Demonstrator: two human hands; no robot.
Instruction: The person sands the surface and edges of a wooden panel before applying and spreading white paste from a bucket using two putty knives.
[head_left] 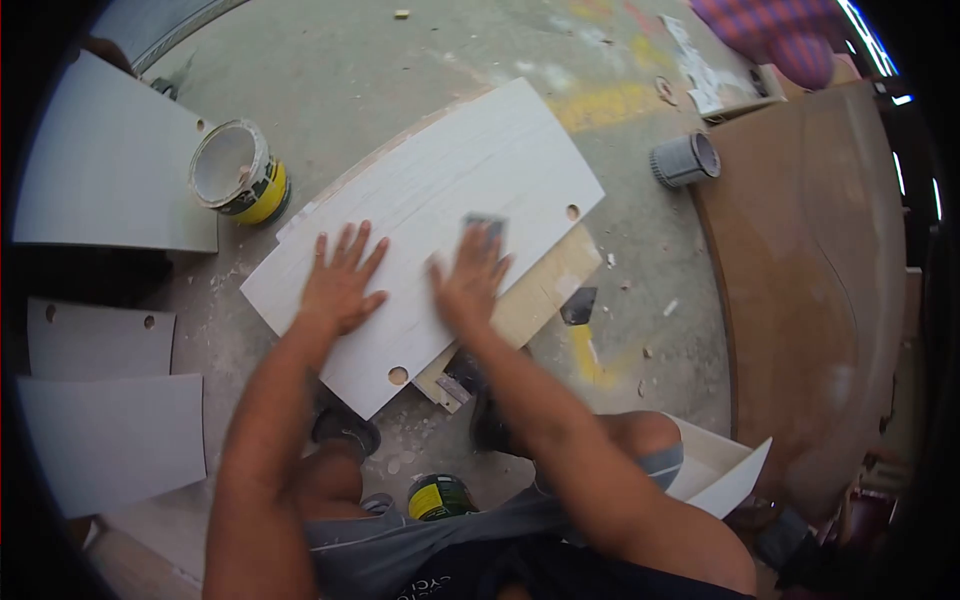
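A white panel [430, 210] with two round holes along its near edge lies flat in front of me. My left hand [340, 285] rests palm down on its left part, fingers spread. Near the panel's middle, my right hand [470, 285] is a little blurred and presses a dark grey piece of sandpaper [486, 222] against the surface. Only the front of the sandpaper shows past the fingertips. Beneath the white panel, a pale wooden board [550, 275] juts out along the near right side.
An open paint bucket [228, 170] stands left of the panel, beside more white panels [110, 160]. On the right are a grey can [686, 160] and a large brown sheet [800, 280]. A dark flat piece [579, 306] lies on the floor. Another person's checked clothing [770, 35] shows top right.
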